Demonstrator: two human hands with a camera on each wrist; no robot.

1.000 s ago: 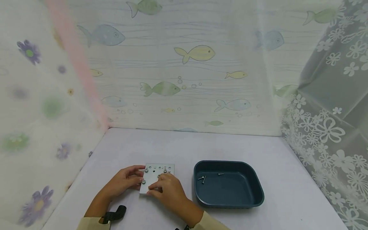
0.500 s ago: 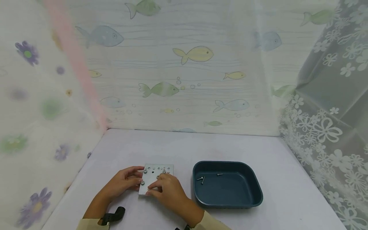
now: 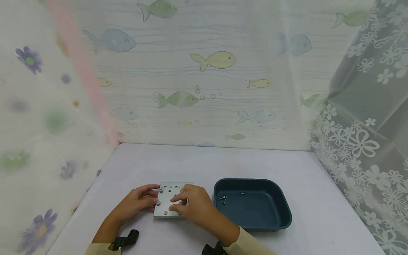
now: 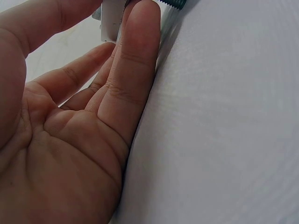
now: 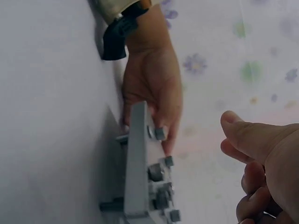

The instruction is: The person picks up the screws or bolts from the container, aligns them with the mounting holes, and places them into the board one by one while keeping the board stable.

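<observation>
A silvery metal plate (image 3: 168,197) carries several bolts and has a row of holes along its far edge. My left hand (image 3: 140,199) holds the plate's left edge, thumb above and fingers at the side. Seen from the right wrist, the plate (image 5: 137,161) stands off the table on bolt shanks (image 5: 112,205) that stick out underneath. Over the plate's right part hovers my right hand (image 3: 200,204), thumb and forefinger apart, no object visible between them. A small screw (image 3: 165,213) sits at the plate's near edge. The right hand hides some of the right-side bolts.
Right of the plate stands a dark blue tray (image 3: 251,227) with a few loose screws (image 3: 225,200) inside. A white cloth (image 3: 153,159) covers the table. Printed curtains (image 3: 204,117) enclose the back and sides.
My right hand has lifted from the plate's near edge and shifted right, its fingertips parting. The screw at that edge now shows. The left hand keeps its place on the plate.
</observation>
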